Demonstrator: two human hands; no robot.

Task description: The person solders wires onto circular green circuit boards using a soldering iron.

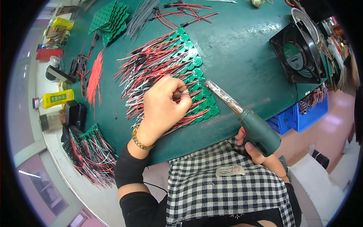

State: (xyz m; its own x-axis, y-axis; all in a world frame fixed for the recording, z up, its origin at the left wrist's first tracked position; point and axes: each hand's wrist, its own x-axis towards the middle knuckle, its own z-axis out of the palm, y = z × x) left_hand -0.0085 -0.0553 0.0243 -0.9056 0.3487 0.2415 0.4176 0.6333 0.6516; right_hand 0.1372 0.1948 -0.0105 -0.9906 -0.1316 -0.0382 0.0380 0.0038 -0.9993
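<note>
My left hand [164, 104] has its thumb and forefinger pinched together over a row of thin wires, closed on dark wire ends that my fingers partly hide. Beneath it lies a panel of small round green circuit boards [198, 72], with many red, black and white wires [138, 75] fanning off to the left. My right hand [254, 151] is wrapped round the handle of a green heat gun [261, 132]. Its long, stained metal nozzle [225, 96] points up and left, its tip close to the panel's right edge and a little right of my left fingers.
A black fan [298, 55] stands at the right of the green table [242, 49]. Stacked green panels [109, 19], grey strands [143, 17] and red wires [95, 77] lie far and left. Another wired panel [90, 151] hangs by the left edge. Blue crates [308, 115] sit below right.
</note>
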